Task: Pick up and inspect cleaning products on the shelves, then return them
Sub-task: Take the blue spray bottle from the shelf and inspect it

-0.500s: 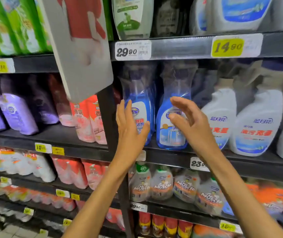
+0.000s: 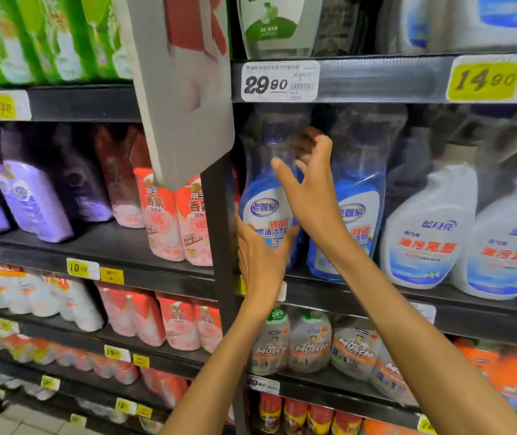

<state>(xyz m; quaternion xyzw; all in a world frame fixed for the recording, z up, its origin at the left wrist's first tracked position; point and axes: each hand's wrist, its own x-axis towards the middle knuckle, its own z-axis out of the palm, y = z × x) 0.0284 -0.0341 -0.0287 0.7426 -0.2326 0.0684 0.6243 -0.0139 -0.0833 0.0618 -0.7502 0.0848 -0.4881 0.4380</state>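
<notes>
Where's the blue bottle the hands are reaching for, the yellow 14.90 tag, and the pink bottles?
Blue bottle [image 2: 263, 221]: head view, on its front label.
14.90 tag [image 2: 484, 80]: head view, on the yellow patch with the numbers.
Pink bottles [image 2: 160, 221]: head view, on the front bottle's label.

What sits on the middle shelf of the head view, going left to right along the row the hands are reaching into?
Purple refill pouches → pink-red pouches → dark shelf upright → left blue glass-cleaner bottle, with the left hand at its base and the right hand by its neck → second blue bottle → white spray bottles.

Dark shelf [image 2: 360, 298] with blue bottles [image 2: 266, 215], white sprayers [image 2: 426, 233].
</notes>
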